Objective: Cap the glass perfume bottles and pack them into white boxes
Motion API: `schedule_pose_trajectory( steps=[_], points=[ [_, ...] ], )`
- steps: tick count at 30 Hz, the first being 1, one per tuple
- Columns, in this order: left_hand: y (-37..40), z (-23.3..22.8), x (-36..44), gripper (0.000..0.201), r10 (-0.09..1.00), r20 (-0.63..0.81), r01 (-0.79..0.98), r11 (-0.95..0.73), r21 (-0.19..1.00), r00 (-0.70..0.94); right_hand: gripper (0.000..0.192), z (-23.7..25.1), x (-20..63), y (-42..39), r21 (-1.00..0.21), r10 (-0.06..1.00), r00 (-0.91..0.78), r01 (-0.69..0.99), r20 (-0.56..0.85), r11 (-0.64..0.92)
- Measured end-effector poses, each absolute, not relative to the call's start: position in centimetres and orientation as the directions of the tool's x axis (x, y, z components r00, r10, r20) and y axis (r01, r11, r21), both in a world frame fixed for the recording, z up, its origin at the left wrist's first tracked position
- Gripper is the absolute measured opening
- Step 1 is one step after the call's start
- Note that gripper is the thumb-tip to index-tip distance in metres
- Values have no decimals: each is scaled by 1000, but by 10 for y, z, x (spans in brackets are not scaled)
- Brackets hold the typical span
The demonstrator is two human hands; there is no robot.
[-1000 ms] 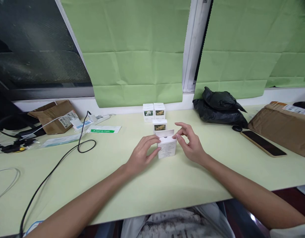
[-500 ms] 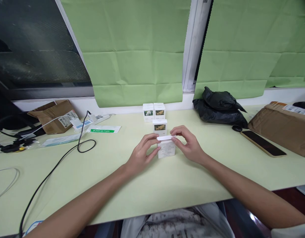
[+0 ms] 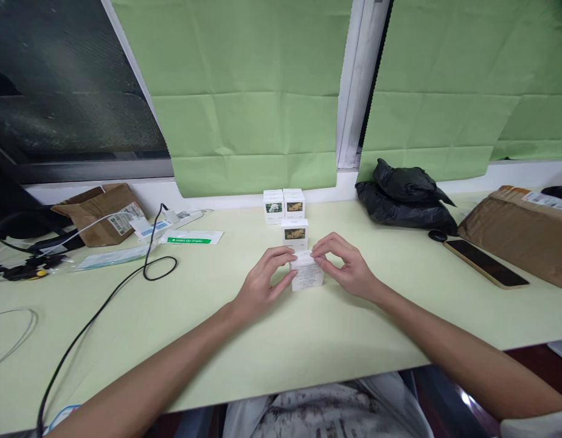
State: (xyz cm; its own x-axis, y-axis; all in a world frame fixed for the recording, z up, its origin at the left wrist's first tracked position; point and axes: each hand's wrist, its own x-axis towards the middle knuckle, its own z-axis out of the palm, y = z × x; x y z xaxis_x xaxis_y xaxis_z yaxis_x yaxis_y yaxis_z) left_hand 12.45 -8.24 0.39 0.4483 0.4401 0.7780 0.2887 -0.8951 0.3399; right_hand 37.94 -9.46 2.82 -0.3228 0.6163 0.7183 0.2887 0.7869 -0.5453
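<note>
A small white carton (image 3: 308,275) with fine print on its near face stands upright on the table in front of me. My left hand (image 3: 263,283) grips its left side, fingertips at the top edge and thumb lower on the corner. On the right, my right hand (image 3: 347,267) pinches the top right corner between thumb and fingers. The carton's top lies flat. Just behind it stands another white carton (image 3: 295,235) with a yellow flower picture, touched by neither hand.
Farther back, more white cartons (image 3: 274,208) stand against the wall. Black plastic bags (image 3: 406,198), a phone (image 3: 486,263) and a brown parcel (image 3: 520,234) lie to the right. On the left are an opened cardboard box (image 3: 101,213), a power strip (image 3: 185,218) and a black cable (image 3: 105,298).
The raised top flap of the near carton has gone down and now lies flat. Both hands stay at its sides, with the right fingers shifted slightly left.
</note>
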Motion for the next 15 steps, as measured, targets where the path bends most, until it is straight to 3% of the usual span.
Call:
schedule_pose_trajectory(
  steps=[3,9,15],
  points=[
    [-86,7,127,34,476,773,272,-878,394,419,12,28,380,-95,-541,614,-341,292,712,789],
    [-95,20,137,12,644,695,200,-763,615,318,14,29,376,-98,-492,590,-344,335,730,804],
    [-97,23,141,11,671,680,192,-739,646,297,30,25,375,-100,-490,603,-358,361,713,793]
  ],
)
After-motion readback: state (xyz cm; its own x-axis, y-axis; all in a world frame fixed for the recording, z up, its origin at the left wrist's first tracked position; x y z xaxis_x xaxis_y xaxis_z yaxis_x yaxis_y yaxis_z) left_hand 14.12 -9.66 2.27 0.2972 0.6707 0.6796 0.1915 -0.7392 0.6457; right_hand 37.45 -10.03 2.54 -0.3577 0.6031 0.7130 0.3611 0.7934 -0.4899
